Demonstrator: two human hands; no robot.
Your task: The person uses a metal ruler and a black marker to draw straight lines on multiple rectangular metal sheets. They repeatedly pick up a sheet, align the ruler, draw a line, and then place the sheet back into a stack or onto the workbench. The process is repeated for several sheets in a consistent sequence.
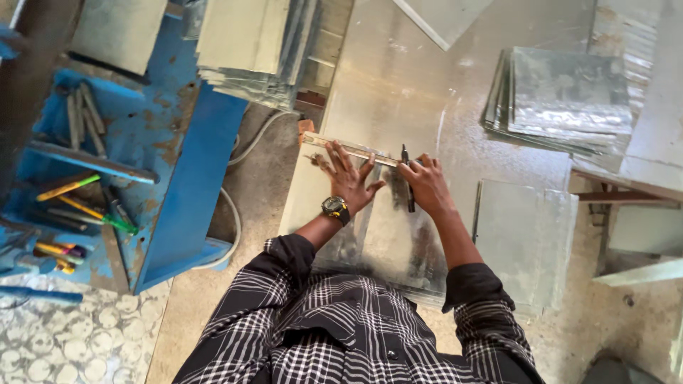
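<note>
A large shiny metal sheet [398,92] lies flat in front of me. Across it rests a long flat metal ruler [324,141]. My left hand [346,179], with a dark wristwatch on the wrist, presses down flat on the ruler with fingers spread. My right hand [427,185] grips a thin dark marking tool [408,186], its tip against the ruler's edge. My checked sleeves show at the bottom.
Stacks of cut metal sheets sit at top centre [252,46] and top right [562,96]; a smaller sheet [523,238] lies right of my arm. A blue metal stand [178,163] at left holds screwdrivers and rods. A pale cable [231,213] runs along the floor.
</note>
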